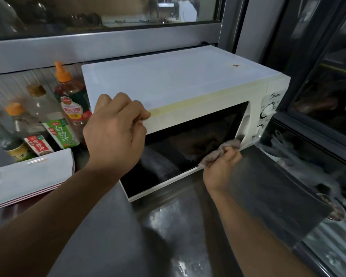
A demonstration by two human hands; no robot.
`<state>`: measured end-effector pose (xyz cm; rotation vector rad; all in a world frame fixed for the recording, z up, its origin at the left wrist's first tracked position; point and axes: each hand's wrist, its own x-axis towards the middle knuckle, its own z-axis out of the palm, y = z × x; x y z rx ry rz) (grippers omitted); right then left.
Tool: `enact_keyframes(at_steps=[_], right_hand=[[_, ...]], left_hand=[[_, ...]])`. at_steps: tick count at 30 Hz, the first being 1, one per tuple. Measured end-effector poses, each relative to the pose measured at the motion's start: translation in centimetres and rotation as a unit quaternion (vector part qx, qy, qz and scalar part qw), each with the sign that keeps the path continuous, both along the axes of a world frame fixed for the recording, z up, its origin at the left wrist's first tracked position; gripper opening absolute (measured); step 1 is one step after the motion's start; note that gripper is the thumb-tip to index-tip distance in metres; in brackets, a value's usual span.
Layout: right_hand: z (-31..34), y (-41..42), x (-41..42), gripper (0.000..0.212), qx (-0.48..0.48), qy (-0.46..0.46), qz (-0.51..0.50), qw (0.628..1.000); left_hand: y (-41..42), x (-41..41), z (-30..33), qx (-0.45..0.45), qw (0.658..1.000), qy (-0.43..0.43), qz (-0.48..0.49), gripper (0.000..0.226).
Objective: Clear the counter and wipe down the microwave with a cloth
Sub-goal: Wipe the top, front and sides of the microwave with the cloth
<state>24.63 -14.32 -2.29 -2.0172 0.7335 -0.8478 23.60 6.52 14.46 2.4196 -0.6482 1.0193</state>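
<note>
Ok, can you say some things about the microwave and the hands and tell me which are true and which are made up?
1. The right hand holds a cloth against the microwave door. True.
2. The left hand holds a bottle. False: it rests on the microwave's top front edge, at the left corner.
3. The microwave door is wide open. False: it looks closed.
4. Sauce bottles stand left of the microwave. True.
5. White plates sit stacked on top of the microwave. False: they sit on the counter, to its left.
</note>
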Motion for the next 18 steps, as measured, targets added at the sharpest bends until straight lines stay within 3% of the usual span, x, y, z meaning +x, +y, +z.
enact_keyframes(at_steps=[5, 8, 10, 15, 18], right_hand=[[4.6, -1.1, 0.0, 0.023, -0.009, -0.069, 0.025, 0.997], [8.3, -0.4, 0.4, 0.038, -0.071, -0.140, 0.026, 0.987], [9.6, 0.1, 0.7, 0.040, -0.060, -0.174, 0.034, 0.982], [4.9, 1.6, 0.0, 0.044, -0.067, -0.157, 0.022, 0.985], [0.3, 2.5, -0.9, 0.037, -0.029, -0.078, 0.044, 0.996]], left_hand=[[0.0, -0.1, 0.2, -0.001, 1.000, 0.007, -0.006, 0.023], [0.1, -0.1, 0.2, -0.006, 1.000, 0.013, -0.009, 0.023], [0.1, 0.0, 0.1, -0.009, 1.000, 0.014, -0.007, 0.023], [0.0, 0.1, -0.1, -0.009, 1.000, 0.007, -0.009, 0.023], [0.1, 0.1, -0.1, -0.005, 1.000, 0.005, -0.008, 0.023]])
